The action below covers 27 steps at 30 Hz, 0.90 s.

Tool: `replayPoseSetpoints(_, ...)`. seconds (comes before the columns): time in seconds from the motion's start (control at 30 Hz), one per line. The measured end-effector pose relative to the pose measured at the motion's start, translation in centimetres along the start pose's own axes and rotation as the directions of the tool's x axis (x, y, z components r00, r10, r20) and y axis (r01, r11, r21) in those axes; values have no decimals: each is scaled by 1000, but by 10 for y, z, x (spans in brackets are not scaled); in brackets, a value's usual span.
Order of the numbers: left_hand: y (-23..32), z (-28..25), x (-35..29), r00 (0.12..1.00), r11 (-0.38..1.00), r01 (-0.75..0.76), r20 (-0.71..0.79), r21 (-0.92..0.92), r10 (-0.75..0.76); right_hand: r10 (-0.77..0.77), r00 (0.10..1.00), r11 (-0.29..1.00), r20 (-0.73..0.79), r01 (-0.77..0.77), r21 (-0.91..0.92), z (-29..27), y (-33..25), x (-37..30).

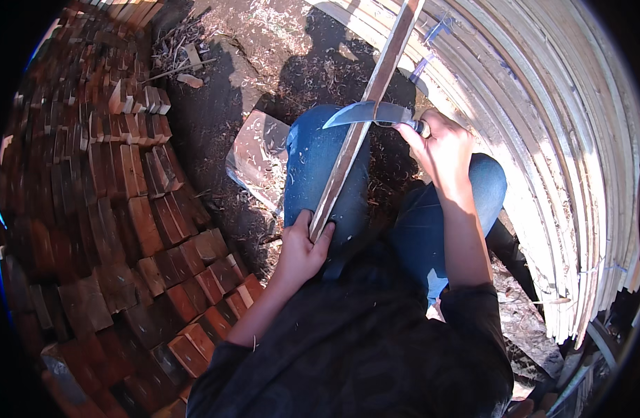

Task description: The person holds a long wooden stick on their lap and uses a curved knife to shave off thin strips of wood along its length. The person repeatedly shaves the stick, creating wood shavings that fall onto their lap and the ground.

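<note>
So I'm watching this one remotely through the head cam. Closest to me is the dark shirt (362, 341), then the left hand (305, 247), closed around the near end of a long, thin wooden stick (341, 171), thumb against its side. The stick slants up over the inner edge of the left thigh of the blue jeans (309, 160), and its far end runs out of my view.

Further up, the right hand (445, 143) is wrapped round the dark handle of a curved knife (351, 113), blade lying across the stick. I can't tell how deep it bites, if at all.

Handling-wise, I'd guess the stick is light and fairly stiff, with some spring over that length. Faces look rough, so I'd expect decent grip but splinters. I'd hold it right where the left hand is, well clear of the blade, and keep the knife by its handle only.

Past the legs there's a flat board (257, 150) on the ground (264, 94), with curly shavings scattered about. Stacked reddish-brown blocks (146, 223) fill the left side, and long pale strips (543, 104) are piled along the right.
</note>
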State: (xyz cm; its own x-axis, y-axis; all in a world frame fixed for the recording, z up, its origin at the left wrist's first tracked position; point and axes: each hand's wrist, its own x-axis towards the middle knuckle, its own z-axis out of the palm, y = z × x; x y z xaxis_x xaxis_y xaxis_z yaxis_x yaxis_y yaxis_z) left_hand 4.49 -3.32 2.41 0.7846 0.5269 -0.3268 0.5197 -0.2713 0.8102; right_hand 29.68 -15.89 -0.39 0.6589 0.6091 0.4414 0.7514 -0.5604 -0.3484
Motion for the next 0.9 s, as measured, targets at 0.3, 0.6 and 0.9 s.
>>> replayPoseSetpoints(0.3, -8, 3, 0, 1000, 1000, -28, 0, -1, 28, 139, 990, 988, 19, -140, 57, 3, -1, -1)
replayPoseSetpoints(0.6, -9, 1, -1, 999, 999, -43, -3, 12, 43, -42, 520, 166, 853, -838, 520, -1, -8, -13)
replayPoseSetpoints(0.9, -7, 3, 0, 999, 999, -43, 4, 19, 43, -73, 980, 962, 185, 20, 273, -11, -39, -17)
